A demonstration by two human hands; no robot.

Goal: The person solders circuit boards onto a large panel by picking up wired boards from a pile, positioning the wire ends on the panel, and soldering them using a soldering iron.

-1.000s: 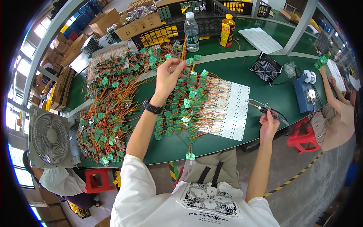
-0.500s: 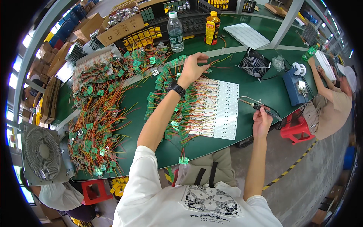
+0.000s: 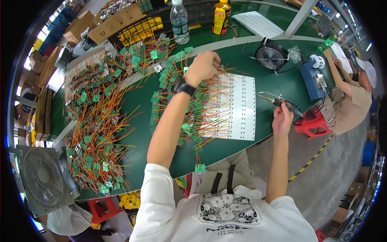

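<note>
My left hand (image 3: 202,68) is at the upper left corner of a white perforated circuit panel (image 3: 243,111). Its fingers are curled together, slightly blurred, with thin red and yellow wires (image 3: 228,71) at the fingertips. More wires run from the panel's left part to rows of small green circuit boards (image 3: 186,128), partly hidden beneath my left forearm. Right of the panel, my right hand (image 3: 283,119) grips a soldering iron (image 3: 279,102) with a thin metal guide tube alongside. Its tip points left, apart from the panel's right edge.
A big heap of wired green boards (image 3: 94,151) covers the table's left side. Behind stand a water bottle (image 3: 179,24), a yellow drink bottle (image 3: 221,18) and a small black fan (image 3: 271,56). A blue soldering station (image 3: 314,82) sits at right, near a seated person (image 3: 352,97).
My left hand has lowered toward the panel's upper left corner, and its fingers have curled in. The soldering iron remains right of the panel, its tip slightly farther from the edge. The whole view has shifted.
</note>
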